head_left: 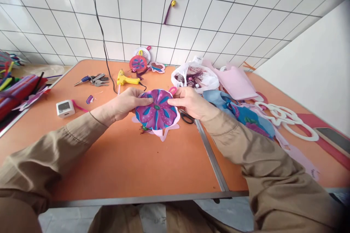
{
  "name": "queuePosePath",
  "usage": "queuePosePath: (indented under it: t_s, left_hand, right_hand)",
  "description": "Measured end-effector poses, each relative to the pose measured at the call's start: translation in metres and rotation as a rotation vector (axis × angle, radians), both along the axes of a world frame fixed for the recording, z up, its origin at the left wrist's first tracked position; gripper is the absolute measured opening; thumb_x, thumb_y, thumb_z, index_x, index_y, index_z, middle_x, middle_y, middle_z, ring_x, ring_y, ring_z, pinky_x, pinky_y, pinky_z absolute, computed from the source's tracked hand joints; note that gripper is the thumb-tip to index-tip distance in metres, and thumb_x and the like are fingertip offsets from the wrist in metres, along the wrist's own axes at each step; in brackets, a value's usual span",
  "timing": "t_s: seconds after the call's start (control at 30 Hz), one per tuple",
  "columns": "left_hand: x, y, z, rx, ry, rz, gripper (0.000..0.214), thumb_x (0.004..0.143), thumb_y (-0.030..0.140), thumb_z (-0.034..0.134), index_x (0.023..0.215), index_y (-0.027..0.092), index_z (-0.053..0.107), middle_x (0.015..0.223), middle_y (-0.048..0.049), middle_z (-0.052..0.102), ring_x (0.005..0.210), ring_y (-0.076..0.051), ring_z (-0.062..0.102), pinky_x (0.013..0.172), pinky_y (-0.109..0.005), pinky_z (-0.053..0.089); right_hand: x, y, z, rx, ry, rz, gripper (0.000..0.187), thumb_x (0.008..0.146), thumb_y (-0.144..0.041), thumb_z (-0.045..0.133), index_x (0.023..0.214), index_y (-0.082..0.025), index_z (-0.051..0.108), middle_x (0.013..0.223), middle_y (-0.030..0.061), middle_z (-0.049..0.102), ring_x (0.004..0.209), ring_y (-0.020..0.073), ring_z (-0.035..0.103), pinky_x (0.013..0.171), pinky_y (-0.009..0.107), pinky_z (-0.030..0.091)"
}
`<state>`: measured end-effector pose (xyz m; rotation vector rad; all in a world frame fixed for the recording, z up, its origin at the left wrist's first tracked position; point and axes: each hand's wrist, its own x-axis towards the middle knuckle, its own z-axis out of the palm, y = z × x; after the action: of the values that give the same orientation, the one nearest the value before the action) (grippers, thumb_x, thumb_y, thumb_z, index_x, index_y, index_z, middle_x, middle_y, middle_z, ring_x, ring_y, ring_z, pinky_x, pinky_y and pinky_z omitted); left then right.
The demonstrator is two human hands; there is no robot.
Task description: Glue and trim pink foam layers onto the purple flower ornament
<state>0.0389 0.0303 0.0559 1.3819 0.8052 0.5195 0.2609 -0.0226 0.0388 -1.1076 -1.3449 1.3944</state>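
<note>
Between both hands is a round fabric flower disc (157, 111), purple and pink with blue petals and a green centre. A small pink loop (172, 90) sticks up at its upper right edge. My left hand (128, 102) pinches the disc's left side, thumb on the front. On the right side my right hand (188, 102) grips it the same way, its thumb pressed near the rim. Both hands' other fingers are mostly hidden behind the disc. Under it, a pale pink cut-out piece (163, 134) shows on the orange table, with a small green bead beside it.
A yellow glue gun (126, 79), keys (98, 80) and a small white box-shaped device (65, 109) lie at left. Black-handled scissors (187, 117) lie by my right hand. A white plastic bag (195, 76), blue fabric (240, 114) and white rings (298, 127) spread over the right side.
</note>
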Motion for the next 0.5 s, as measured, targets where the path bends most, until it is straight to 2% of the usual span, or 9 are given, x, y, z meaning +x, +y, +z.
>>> queuePosePath:
  t_s: [0.07, 0.13, 0.2, 0.33, 0.5]
  left_hand:
    - [0.002, -0.008, -0.006, -0.091, -0.02, 0.027, 0.041, 0.052, 0.041, 0.09, 0.071, 0.01, 0.072, 0.061, -0.0052, 0.069, 0.05, -0.013, 0.059, 0.046, -0.021, 0.042]
    - [0.004, -0.019, -0.011, -0.118, -0.046, 0.03, 0.039, 0.049, 0.037, 0.092, 0.069, 0.01, 0.072, 0.062, -0.0047, 0.07, 0.053, -0.013, 0.06, 0.05, -0.021, 0.044]
    - [0.004, -0.029, -0.015, -0.104, -0.063, 0.039, 0.036, 0.054, 0.038, 0.089, 0.061, 0.01, 0.068, 0.055, -0.0035, 0.066, 0.048, -0.01, 0.055, 0.048, -0.02, 0.042]
    - [0.0, -0.047, -0.021, -0.093, -0.023, -0.001, 0.037, 0.065, 0.044, 0.082, 0.06, 0.01, 0.068, 0.044, -0.0014, 0.059, 0.037, -0.008, 0.045, 0.038, -0.019, 0.031]
    - [-0.01, -0.059, -0.028, -0.218, -0.018, 0.068, 0.038, 0.064, 0.046, 0.082, 0.062, 0.01, 0.068, 0.051, -0.0028, 0.063, 0.044, -0.01, 0.053, 0.042, -0.019, 0.038]
  right_hand:
    - [-0.003, -0.009, -0.008, 0.033, 0.017, -0.029, 0.024, 0.064, -0.03, 0.081, 0.078, -0.017, 0.067, 0.072, -0.0001, 0.069, 0.063, 0.013, 0.061, 0.063, 0.027, 0.049]
    - [-0.006, -0.015, -0.011, 0.05, 0.021, -0.048, 0.021, 0.066, -0.029, 0.079, 0.077, -0.016, 0.066, 0.071, -0.0006, 0.067, 0.066, 0.0135, 0.062, 0.066, 0.028, 0.05]
    - [-0.009, -0.02, -0.011, 0.06, 0.009, -0.053, 0.021, 0.064, -0.028, 0.079, 0.075, -0.016, 0.065, 0.071, -0.0009, 0.066, 0.067, 0.0134, 0.061, 0.066, 0.028, 0.049]
    - [-0.015, -0.032, -0.015, 0.106, -0.052, -0.082, 0.021, 0.065, -0.027, 0.077, 0.071, -0.016, 0.061, 0.065, -0.0033, 0.059, 0.06, 0.01, 0.053, 0.059, 0.025, 0.044]
    - [-0.022, -0.046, -0.025, 0.115, -0.161, -0.031, 0.015, 0.073, -0.03, 0.07, 0.077, -0.016, 0.064, 0.068, -0.0019, 0.061, 0.063, 0.0112, 0.056, 0.059, 0.025, 0.045]
